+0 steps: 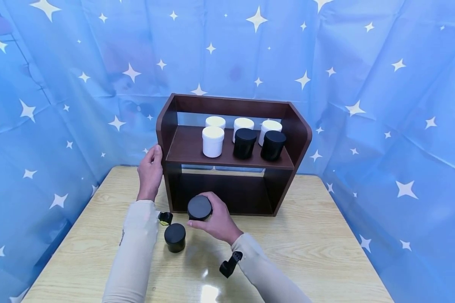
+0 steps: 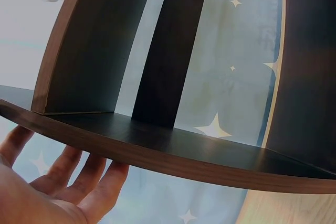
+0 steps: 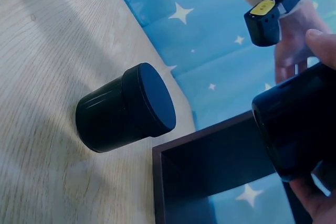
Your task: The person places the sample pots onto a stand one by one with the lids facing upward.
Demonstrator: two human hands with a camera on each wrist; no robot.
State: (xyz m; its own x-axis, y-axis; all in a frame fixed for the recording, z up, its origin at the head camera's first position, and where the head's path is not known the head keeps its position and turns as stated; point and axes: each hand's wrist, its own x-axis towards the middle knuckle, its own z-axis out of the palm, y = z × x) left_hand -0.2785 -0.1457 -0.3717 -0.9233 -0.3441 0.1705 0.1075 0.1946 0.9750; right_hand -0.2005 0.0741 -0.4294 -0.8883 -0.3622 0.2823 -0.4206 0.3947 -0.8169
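Observation:
In my right hand is a black lidded jar, gripped around its sides with thumb and fingers. It is held up off the table, in front of the shelf's lower compartment. My left hand is at the left side of a dark brown two-tier shelf, its fingertips touching the outer face of the side panel. A second black jar stands upright on the table, between my two forearms and left of the held jar.
On the upper tier stand several white jars, with two black jars at the front right. The lower compartment has an open back. Wood-grain table extends around the shelf; a blue starry curtain hangs behind.

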